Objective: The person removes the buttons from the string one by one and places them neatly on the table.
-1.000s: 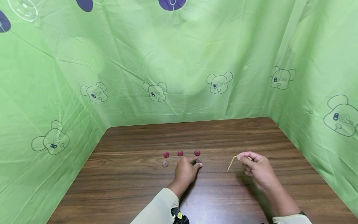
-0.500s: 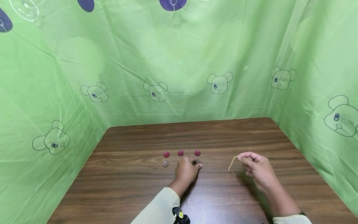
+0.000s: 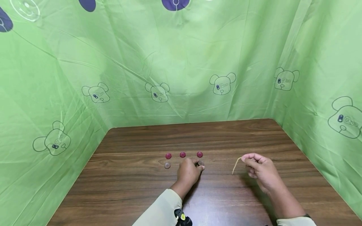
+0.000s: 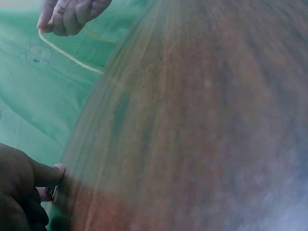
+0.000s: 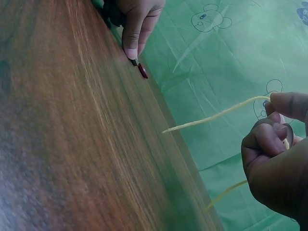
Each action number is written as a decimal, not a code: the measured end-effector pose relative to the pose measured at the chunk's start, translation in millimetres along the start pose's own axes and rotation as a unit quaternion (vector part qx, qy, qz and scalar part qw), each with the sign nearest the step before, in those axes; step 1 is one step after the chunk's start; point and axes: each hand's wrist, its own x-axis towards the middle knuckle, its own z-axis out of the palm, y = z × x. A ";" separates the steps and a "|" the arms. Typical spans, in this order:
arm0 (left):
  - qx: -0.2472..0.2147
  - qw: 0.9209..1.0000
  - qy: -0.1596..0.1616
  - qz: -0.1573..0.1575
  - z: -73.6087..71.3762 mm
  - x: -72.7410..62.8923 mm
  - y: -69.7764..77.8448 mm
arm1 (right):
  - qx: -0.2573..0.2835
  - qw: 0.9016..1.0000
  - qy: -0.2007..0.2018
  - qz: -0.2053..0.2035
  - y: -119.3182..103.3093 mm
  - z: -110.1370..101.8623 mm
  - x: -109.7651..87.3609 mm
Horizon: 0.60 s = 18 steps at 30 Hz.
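My left hand (image 3: pixel 189 172) pinches a brown button (image 3: pixel 200 163) between thumb and forefinger, low over the wooden table; the hand covers part of it. To the right, my right hand (image 3: pixel 261 172) pinches a yellow string (image 3: pixel 235 166) near one end, and a short length droops toward the table. From the right wrist, a second stretch of the string (image 5: pixel 225 194) shows hanging below the curled fingers. Three dark red buttons (image 3: pixel 182 154) lie in a row just beyond my left hand. Another brown button (image 3: pixel 167 165) rests flat to that hand's left.
The brown wood-grain table (image 3: pixel 135 188) has its far edge against a green curtain (image 3: pixel 186 103) printed with bear faces. That curtain also encloses the left and right sides. A black device (image 3: pixel 182 216) is strapped at my left wrist over a pale sleeve (image 3: pixel 161 208).
The drooping end of the yellow string has drifted slightly right with my right hand. My left hand stays almost still at the brown button.
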 end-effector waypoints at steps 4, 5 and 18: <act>0.002 1.000 -0.002 0.001 0.0 0.0 -0.1 | 0.005 1.000 -0.007 -0.007 -0.3 -0.9 -0.5; 0.003 1.000 -0.003 0.000 -0.2 0.1 0.1 | 0.007 1.000 -0.008 -0.009 -0.2 -1.1 -0.5; -0.051 0.998 -0.024 0.026 -2.6 0.4 -6.4 | -0.039 0.996 -0.075 0.042 -4.2 -5.8 -0.3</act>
